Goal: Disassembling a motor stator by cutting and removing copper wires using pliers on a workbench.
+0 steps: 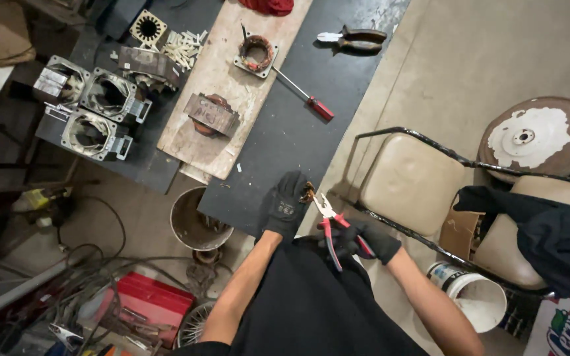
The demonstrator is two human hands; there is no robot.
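L hand [286, 204] at bench edge [252, 217], R hand [364, 240] w/ pliers [330, 221] beside chair [411, 181]

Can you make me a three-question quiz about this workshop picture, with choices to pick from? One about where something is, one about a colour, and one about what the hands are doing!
1. Where does the screwdriver lie?
A. on the dark table
B. in the bucket
C. on the chair

2. What colour are the handles of the pliers held by the right hand?
A. green
B. red
C. white

3. What is the left hand doing?
A. resting flat and empty
B. pinching a small brown piece
C. holding a hammer

Answers: 1 A, the screwdriver lies on the dark table. 2 B, the right hand grips red-handled pliers. 3 B, the left hand holds a small brown piece at the pliers' tip.
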